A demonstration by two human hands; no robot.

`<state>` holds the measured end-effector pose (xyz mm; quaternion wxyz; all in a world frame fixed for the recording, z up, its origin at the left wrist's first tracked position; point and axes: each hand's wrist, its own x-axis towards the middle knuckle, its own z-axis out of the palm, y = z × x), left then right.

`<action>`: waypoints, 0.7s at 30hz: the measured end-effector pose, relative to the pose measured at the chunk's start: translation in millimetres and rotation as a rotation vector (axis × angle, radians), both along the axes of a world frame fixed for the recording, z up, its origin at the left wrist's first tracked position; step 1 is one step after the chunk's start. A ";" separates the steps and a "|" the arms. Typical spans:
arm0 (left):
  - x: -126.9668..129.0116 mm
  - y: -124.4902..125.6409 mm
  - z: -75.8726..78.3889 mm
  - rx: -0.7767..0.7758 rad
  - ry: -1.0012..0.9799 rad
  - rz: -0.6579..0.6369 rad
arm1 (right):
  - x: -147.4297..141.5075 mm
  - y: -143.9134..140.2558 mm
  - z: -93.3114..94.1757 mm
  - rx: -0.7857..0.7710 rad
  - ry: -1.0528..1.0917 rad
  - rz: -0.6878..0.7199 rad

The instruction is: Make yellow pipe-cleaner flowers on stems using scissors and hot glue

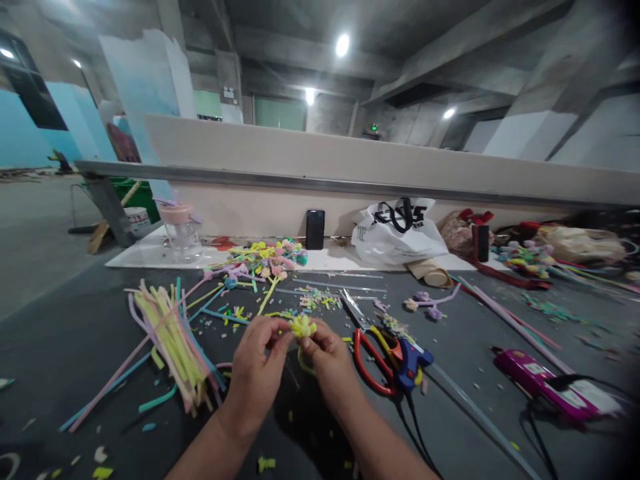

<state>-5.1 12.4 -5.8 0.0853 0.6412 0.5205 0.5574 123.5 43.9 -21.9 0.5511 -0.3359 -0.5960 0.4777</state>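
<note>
Between my two hands is a small yellow flower of fuzzy pipe cleaner (303, 326), with a pale green stem curving below it. My left hand (257, 363) pinches its left side with thumb and fingertips. From the other side my right hand (330, 360) grips it, fingers closed around the base. Left of my hands lies a bundle of pastel pipe cleaners (173, 347). Beyond them rests a heap of finished pipe-cleaner flowers (270, 257). Red-handled scissors (373, 360) lie to the right, blades pointing away, partly under a blue glue gun (414, 362).
A purple corded tool (545, 380) lies at the right. Along the back stand a clear cup (181, 233), a black phone (315, 230) and a white plastic bag (397, 233). Small clippings (320, 300) litter the dark tabletop. A clear glue stick (480, 417) runs toward the front right.
</note>
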 end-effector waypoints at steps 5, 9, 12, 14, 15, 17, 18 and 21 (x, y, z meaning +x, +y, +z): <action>-0.9 -1.2 0.9 -0.008 0.021 0.014 | 0.7 -1.0 0.9 0.040 -0.030 -0.025; -0.4 -1.0 1.0 -0.035 0.023 0.034 | 0.0 -0.6 0.7 0.087 -0.057 -0.063; 1.4 -1.8 1.3 -0.046 0.008 0.017 | -0.1 -0.6 1.0 0.121 -0.100 -0.098; 2.4 -3.3 2.1 -0.046 -0.004 -0.017 | 1.2 -1.6 1.8 0.188 -0.132 -0.152; 2.7 -4.2 2.6 -0.044 -0.016 -0.030 | 2.4 -2.5 2.7 0.239 -0.152 -0.188; 2.4 -5.3 3.3 -0.053 -0.059 -0.041 | 5.5 -5.1 5.3 0.368 -0.212 -0.275; 2.0 -5.3 3.4 -0.057 -0.083 -0.042 | 7.2 -6.7 6.9 0.435 -0.249 -0.320; 1.0 -3.4 1.4 -0.041 -0.122 -0.097 | 10.8 -11.0 12.0 0.595 -0.347 -0.435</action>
